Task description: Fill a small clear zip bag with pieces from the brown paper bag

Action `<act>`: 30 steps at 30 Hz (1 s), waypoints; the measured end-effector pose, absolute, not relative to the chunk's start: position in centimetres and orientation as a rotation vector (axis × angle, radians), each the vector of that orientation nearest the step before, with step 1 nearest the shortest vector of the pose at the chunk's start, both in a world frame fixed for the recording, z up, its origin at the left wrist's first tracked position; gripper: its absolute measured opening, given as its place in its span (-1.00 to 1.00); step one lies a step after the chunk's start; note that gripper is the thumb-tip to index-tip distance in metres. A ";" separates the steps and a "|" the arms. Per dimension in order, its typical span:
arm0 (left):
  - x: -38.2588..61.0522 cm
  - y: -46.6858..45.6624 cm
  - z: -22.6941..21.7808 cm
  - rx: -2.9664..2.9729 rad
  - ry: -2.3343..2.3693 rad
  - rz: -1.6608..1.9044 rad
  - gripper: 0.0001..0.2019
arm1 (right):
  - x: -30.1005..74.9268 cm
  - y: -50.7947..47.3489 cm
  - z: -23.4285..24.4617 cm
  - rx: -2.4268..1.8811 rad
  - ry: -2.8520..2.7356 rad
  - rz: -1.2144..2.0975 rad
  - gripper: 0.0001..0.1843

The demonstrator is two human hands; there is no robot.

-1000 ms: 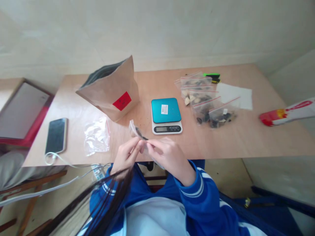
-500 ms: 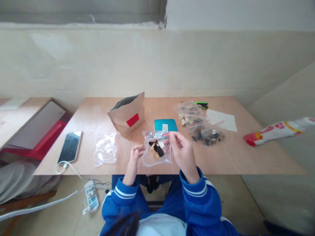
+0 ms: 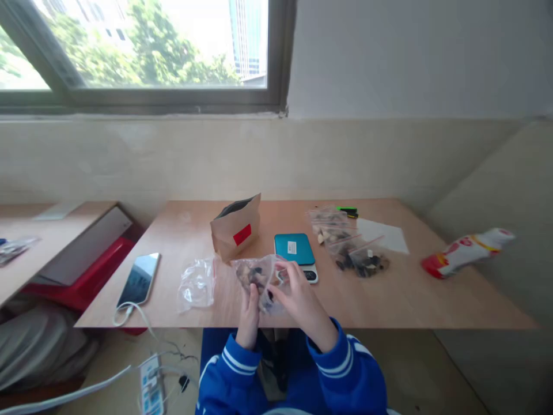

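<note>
I have the clear zip bag [image 3: 254, 275] raised just in front of the digital kitchen scale [image 3: 296, 253], held between the left hand [image 3: 249, 318] and the right hand [image 3: 301, 298]. The fingers of both hands are closed on the film, though the bag partly hides the left hand's grip. I judge it light, soft and slippery, with the dark and pale chunks [image 3: 248, 275] free to shift inside, so I'd hold it by the top seal, not the belly. Left of the scale sit a crumpled clear zip bag [image 3: 197, 284] and an open kraft paper pouch [image 3: 235, 227]; right of it, filled zip bags [image 3: 349, 245] lie on the table [image 3: 389, 305].
</note>
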State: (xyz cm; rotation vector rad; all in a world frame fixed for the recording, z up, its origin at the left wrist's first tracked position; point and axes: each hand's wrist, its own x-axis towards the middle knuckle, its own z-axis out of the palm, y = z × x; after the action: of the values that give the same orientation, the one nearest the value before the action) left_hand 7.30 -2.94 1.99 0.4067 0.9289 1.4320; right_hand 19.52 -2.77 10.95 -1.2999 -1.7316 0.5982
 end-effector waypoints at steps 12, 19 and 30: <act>8.2 -2.0 3.7 0.696 1.194 1.177 -0.39 | 19.5 -0.2 8.5 -1.298 -1.663 1.010 -0.61; 8.1 -0.2 2.8 0.485 1.052 1.329 -0.51 | 20.2 1.4 8.1 -1.319 -1.460 0.989 -0.81; 9.0 2.6 2.5 0.197 0.673 1.364 -0.60 | 19.6 9.7 15.9 -0.879 -1.478 0.896 -0.82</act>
State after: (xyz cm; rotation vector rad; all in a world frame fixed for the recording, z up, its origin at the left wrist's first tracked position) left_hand 9.04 2.56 2.52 0.1975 0.6729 1.3638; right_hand 19.65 9.71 15.88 -0.8795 -1.4778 0.8958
